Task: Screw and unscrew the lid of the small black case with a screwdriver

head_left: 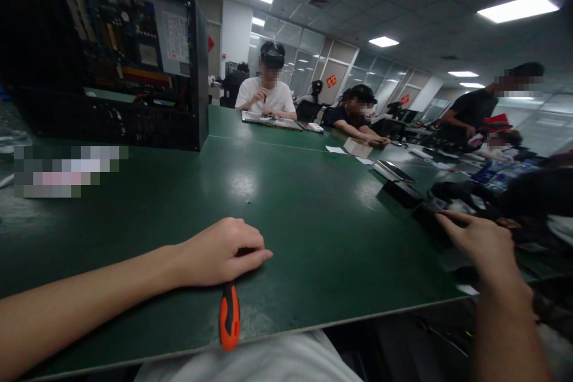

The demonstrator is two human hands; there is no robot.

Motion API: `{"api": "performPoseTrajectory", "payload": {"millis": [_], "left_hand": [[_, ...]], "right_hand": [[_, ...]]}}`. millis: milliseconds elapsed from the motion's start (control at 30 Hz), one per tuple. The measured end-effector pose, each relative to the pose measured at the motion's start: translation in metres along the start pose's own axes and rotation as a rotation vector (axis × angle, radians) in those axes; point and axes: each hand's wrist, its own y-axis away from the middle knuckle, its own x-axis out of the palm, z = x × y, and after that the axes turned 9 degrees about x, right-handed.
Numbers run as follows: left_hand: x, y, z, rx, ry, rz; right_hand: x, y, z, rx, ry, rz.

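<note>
**Left hand (228, 253) over tool (230, 317), right hand (486, 245) out at black box (430, 224)**

Left arm (107, 298) laid along the green table (313, 239), probably for support. Out from beneath the thumb side of the left hand: orange-and-black handle of the tool, end at the near edge, just above the lap (250, 364). Turned that way, presumably, for an easy grasp from the seat. Front end hidden under the hand.

Left hand palm down, fingers loosely curled; tips of thumb and index near each other or touching, with a dark gap behind them. Cannot tell if closed on the hidden part of the tool or merely resting over it.

Right hand well apart from the left, at the far right side. Wrist bent, fingers extended toward the near end of the black box; reaching so far, likely, because of the box's place off to that side. In contact, by the look of it; pinched or only touched, cannot tell through blur and dark.

Past the black box, in a slanting row: other box (401, 193), then flat device (396, 171). Perhaps set along that side to be within arm's length.

At left, upright: case (134, 122), inner boards in view, perhaps stood so for access.

Across the table: co-worker (268, 94) in a white shirt.
</note>
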Motion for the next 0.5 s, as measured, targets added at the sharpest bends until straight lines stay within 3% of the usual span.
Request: {"api": "performPoseTrajectory", "payload": {"millis": [267,500], "left_hand": [[0.000,0.000,0.000,0.010,-0.007,0.019],[0.001,0.000,0.002,0.003,0.002,0.014]], "right_hand": [[-0.004,0.002,0.010,-0.020,0.045,0.037],[0.015,-0.014,-0.001,-0.061,0.074,0.062]]}}
